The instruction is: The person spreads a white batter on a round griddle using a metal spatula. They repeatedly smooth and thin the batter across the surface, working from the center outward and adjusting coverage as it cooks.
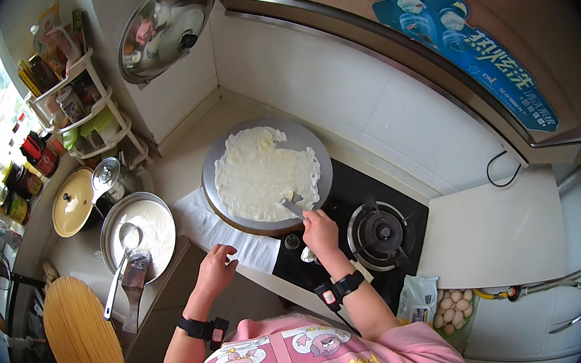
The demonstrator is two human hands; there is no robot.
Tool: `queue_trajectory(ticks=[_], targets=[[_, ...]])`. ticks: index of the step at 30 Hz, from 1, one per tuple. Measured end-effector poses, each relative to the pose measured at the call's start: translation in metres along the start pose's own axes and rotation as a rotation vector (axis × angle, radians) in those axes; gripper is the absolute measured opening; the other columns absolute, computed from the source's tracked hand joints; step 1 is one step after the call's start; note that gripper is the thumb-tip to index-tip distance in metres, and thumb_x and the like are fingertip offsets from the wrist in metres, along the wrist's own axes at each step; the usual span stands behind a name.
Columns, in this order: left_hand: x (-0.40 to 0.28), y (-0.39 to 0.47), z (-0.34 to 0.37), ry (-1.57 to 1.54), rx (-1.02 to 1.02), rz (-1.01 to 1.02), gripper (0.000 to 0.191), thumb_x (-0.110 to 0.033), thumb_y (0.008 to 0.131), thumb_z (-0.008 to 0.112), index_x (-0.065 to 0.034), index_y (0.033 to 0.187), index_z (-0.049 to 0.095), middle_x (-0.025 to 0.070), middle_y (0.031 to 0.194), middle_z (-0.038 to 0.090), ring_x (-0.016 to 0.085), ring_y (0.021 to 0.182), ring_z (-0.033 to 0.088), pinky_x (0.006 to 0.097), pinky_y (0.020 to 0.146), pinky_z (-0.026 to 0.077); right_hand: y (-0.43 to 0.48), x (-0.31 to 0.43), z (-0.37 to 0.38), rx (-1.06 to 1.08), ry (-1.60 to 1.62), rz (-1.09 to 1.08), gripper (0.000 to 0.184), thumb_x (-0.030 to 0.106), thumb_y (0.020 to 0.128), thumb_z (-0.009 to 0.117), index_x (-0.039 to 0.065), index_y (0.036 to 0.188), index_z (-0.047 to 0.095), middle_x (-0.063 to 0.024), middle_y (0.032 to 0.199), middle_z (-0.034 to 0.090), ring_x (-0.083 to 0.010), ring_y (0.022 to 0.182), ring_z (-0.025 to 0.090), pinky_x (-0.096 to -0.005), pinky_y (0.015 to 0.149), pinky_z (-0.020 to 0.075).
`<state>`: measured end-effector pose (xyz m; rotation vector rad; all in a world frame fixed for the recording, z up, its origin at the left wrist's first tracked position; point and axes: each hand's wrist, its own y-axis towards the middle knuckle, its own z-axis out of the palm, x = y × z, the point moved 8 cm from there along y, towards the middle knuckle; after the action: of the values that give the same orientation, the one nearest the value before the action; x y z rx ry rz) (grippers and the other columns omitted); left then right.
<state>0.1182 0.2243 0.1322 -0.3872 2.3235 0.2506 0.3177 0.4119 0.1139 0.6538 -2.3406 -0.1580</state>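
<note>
My right hand (321, 231) grips the handle of a flat metal scraper (292, 206), its blade at the near right edge of a thin, pale crepe of batter (262, 177). The crepe has a ragged outline and covers much of a round grey griddle (314, 151) on the stove. My left hand (217, 268) hovers over the counter's front edge, fingers loosely curled and apart, holding nothing. Just beyond it lies a white cloth or paper sheet (256, 252), partly beneath the griddle.
A pan of white batter (155, 221) at the left holds a ladle (130, 237); a wooden spreader (136, 281) rests across its rim. A bare gas burner (384, 232) stands right of the griddle. Eggs (453, 307) sit in a container near my right elbow. A round slatted board (84, 338) leans far left.
</note>
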Motion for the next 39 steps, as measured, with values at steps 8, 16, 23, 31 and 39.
queue_trajectory(ticks=[8,16,23,31,39], targets=[[0.002,-0.002,-0.003,-0.003,-0.025,0.015,0.019,-0.004,0.077,0.065,-0.003,0.095,0.062,0.0119,0.086,0.058,0.024,0.073,0.062,0.0337,0.065,0.051,-0.008,-0.004,-0.007,-0.137,0.098,0.004,0.013,0.013,0.084,0.06,0.01,0.096,0.063,-0.0117,0.091,0.063,-0.0351,0.081,0.062,-0.0445,0.068,0.051],[-0.002,-0.006,0.002,-0.004,0.026,-0.001,0.021,-0.005,0.078,0.064,-0.0036,0.099,0.063,0.0126,0.094,0.061,0.027,0.08,0.064,0.036,0.071,0.053,0.011,-0.009,-0.012,-0.138,0.033,0.03,0.011,0.009,0.082,0.061,0.007,0.092,0.063,-0.0127,0.088,0.064,-0.035,0.081,0.062,-0.0423,0.068,0.0515],[0.001,-0.008,-0.001,-0.007,0.028,-0.051,0.021,-0.005,0.077,0.065,-0.0034,0.098,0.063,0.0122,0.093,0.061,0.026,0.08,0.064,0.0359,0.07,0.053,-0.017,-0.009,-0.012,-0.136,0.143,-0.059,0.014,0.009,0.082,0.062,0.009,0.095,0.062,-0.0104,0.089,0.063,-0.0339,0.081,0.062,-0.0418,0.067,0.051],[-0.002,-0.009,0.002,0.018,0.0,0.023,0.019,-0.005,0.077,0.066,-0.0031,0.096,0.062,0.0103,0.088,0.058,0.022,0.074,0.063,0.0328,0.066,0.051,-0.031,-0.014,-0.017,-0.24,0.284,-0.042,0.017,0.007,0.082,0.063,0.006,0.098,0.065,-0.011,0.089,0.065,-0.0331,0.08,0.063,-0.04,0.07,0.0525],[-0.001,-0.009,0.008,-0.001,0.014,0.03,0.019,-0.005,0.077,0.065,-0.003,0.096,0.062,0.0106,0.088,0.059,0.023,0.074,0.064,0.0333,0.066,0.052,-0.042,-0.031,-0.015,-0.215,0.24,0.076,0.015,0.009,0.081,0.062,0.01,0.096,0.064,-0.0096,0.087,0.064,-0.034,0.08,0.063,-0.0422,0.067,0.0517]])
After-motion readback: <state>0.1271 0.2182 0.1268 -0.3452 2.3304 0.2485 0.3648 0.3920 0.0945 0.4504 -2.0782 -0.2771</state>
